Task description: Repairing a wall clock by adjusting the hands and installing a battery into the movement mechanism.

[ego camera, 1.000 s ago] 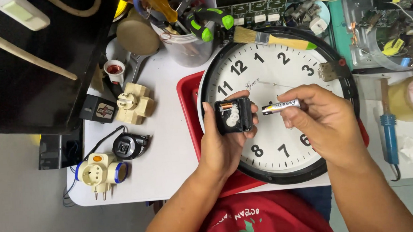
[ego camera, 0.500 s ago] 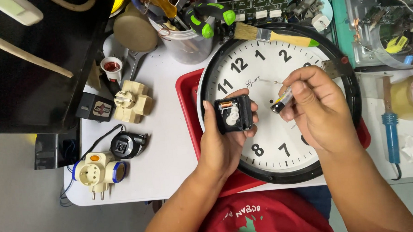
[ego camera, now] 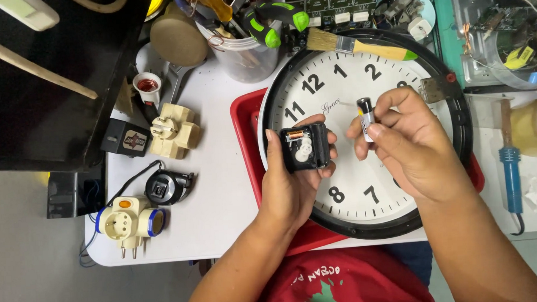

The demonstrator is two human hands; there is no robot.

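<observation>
My left hand (ego camera: 293,183) grips a small black clock movement box (ego camera: 304,147) with white gears showing, held over the left part of a big round wall clock (ego camera: 343,89) with a white face and black rim. My right hand (ego camera: 411,149) pinches a small cylindrical battery (ego camera: 366,116) upright between thumb and fingers, just right of the box and apart from it. The clock lies face up on a red tray (ego camera: 244,134).
A paintbrush (ego camera: 360,45) rests on the clock's top rim. Left on the white table (ego camera: 222,200) lie cream plug adapters (ego camera: 172,132), a black adapter (ego camera: 125,140) and a round black plug (ego camera: 165,187). A tool cup (ego camera: 244,50) stands behind. A blue-handled soldering iron (ego camera: 510,166) lies right.
My right hand has turned the battery from lying sideways to standing upright and drawn it slightly up. The left hand keeps the black box in place.
</observation>
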